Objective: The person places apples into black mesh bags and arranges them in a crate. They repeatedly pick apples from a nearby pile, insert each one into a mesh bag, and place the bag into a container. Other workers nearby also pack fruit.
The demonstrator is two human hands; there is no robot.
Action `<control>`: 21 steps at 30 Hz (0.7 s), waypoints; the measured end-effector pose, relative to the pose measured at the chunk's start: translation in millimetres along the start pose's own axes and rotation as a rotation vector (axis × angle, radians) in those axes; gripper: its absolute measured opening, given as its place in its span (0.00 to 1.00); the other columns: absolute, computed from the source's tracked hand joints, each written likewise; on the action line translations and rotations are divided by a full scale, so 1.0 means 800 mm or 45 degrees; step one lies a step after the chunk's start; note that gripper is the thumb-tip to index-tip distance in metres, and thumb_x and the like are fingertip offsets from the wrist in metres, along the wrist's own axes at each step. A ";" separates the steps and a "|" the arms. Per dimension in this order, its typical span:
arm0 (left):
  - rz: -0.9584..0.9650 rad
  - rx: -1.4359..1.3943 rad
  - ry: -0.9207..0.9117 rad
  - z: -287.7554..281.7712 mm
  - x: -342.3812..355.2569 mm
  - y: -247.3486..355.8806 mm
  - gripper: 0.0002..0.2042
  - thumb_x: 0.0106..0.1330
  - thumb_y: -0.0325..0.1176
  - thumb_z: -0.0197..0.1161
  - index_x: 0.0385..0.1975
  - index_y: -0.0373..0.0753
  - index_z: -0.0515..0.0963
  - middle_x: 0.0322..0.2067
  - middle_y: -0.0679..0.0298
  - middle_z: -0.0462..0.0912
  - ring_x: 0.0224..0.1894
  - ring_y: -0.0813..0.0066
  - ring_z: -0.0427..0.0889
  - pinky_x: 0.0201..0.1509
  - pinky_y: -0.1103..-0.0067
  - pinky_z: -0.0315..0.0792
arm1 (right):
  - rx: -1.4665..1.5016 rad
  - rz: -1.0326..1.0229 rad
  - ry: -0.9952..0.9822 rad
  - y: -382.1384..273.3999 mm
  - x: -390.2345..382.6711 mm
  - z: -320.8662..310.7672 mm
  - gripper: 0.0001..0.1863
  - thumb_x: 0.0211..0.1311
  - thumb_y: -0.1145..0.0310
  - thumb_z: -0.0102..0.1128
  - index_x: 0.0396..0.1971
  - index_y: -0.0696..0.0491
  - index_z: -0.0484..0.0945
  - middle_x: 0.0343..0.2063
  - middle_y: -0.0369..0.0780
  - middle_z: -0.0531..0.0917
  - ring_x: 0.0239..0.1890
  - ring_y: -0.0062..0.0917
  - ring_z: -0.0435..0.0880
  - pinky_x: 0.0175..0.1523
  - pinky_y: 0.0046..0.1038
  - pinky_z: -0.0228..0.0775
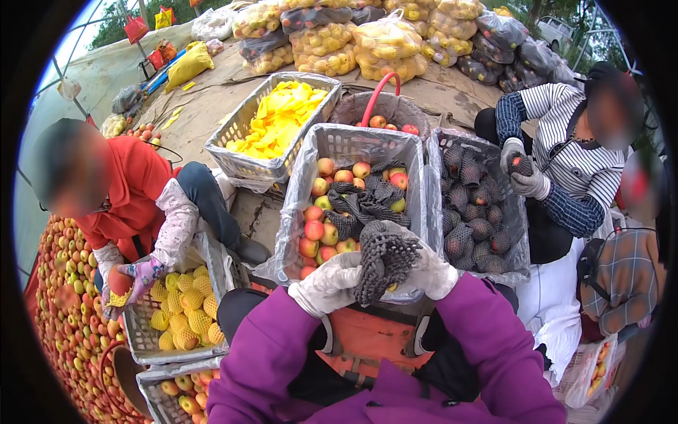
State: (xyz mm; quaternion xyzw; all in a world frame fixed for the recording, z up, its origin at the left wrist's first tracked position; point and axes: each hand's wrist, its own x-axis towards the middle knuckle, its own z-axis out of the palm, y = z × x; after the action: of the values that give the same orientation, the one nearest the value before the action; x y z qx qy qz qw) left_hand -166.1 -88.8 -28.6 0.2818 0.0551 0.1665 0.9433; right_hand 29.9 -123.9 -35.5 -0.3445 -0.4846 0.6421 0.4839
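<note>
1. Here, a dark foam net sleeve (385, 260) is being stretched between both gloved hands, just over the near rim of the middle crate (353, 141).
2. The left hand (330, 284) and right hand (432, 270) are each gripping a side of it.
3. Judging by this, the sleeving step is underway; an apple (314, 230) from that crate needs seating inside.

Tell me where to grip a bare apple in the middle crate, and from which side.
Come from above: the crate walls block the sides. Pick a bare apple on top of the heap at the left, clear of the dark foam nets, and span its round sides with the fingertips.
</note>
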 end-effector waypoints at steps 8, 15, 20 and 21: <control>0.112 0.214 0.076 0.009 -0.029 0.024 0.39 0.47 0.40 0.76 0.58 0.28 0.66 0.54 0.58 0.75 0.55 0.71 0.74 0.61 0.75 0.65 | 0.638 0.259 -0.200 -0.002 0.008 0.010 0.19 0.66 0.66 0.55 0.53 0.57 0.69 0.47 0.38 0.77 0.51 0.21 0.76 0.57 0.26 0.69; 0.248 -0.065 0.114 0.020 -0.037 0.045 0.33 0.53 0.31 0.70 0.58 0.26 0.63 0.52 0.55 0.75 0.54 0.67 0.75 0.61 0.73 0.66 | 0.236 0.044 -0.284 0.010 0.026 0.040 0.17 0.67 0.69 0.51 0.54 0.56 0.70 0.49 0.38 0.77 0.50 0.23 0.78 0.55 0.26 0.71; -0.125 0.206 0.170 0.019 -0.035 0.037 0.26 0.61 0.25 0.60 0.60 0.32 0.63 0.55 0.61 0.72 0.57 0.73 0.70 0.63 0.76 0.63 | 0.818 0.341 -0.178 -0.020 0.031 0.062 0.16 0.70 0.63 0.44 0.53 0.54 0.70 0.48 0.38 0.78 0.48 0.22 0.79 0.52 0.26 0.73; -0.089 0.166 0.231 0.015 -0.039 0.037 0.26 0.61 0.26 0.61 0.60 0.31 0.63 0.54 0.59 0.73 0.56 0.69 0.72 0.62 0.72 0.65 | 0.797 0.405 -0.085 -0.016 0.034 0.066 0.16 0.70 0.63 0.46 0.52 0.54 0.71 0.47 0.38 0.78 0.49 0.22 0.79 0.52 0.25 0.73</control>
State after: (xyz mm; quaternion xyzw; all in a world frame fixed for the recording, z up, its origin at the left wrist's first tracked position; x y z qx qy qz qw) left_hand -201.0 -82.3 -1.5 0.3244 0.1608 0.1545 0.9193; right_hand -22.3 -112.5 -6.8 -0.2295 -0.2204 0.8377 0.4439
